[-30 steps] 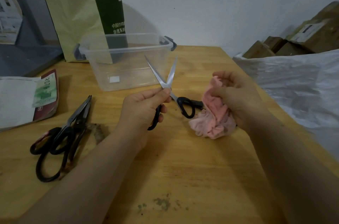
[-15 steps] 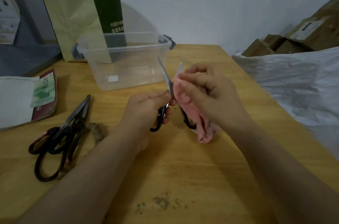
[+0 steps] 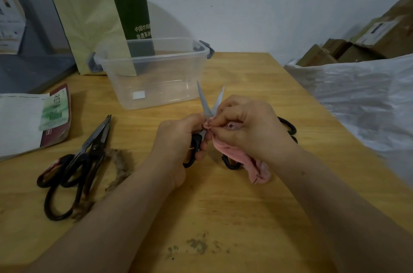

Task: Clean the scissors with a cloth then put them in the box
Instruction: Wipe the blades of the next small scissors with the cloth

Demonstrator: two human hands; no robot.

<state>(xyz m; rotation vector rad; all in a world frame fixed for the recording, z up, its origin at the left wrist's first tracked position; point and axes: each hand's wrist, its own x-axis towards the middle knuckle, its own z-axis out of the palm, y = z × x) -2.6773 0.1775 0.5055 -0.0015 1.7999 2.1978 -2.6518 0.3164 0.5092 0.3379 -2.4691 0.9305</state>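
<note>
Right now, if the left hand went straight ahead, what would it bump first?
Probably the clear box: the left hand aims the scissors at its near wall, so the blade tips would touch first. The gap is hard to judge.

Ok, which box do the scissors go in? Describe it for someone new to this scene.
On the wooden table, look to the far edge, in front of the green paper bag. The box is the see-through plastic tub with grey clip handles, unlike the brown cardboard boxes off to the right.
</note>
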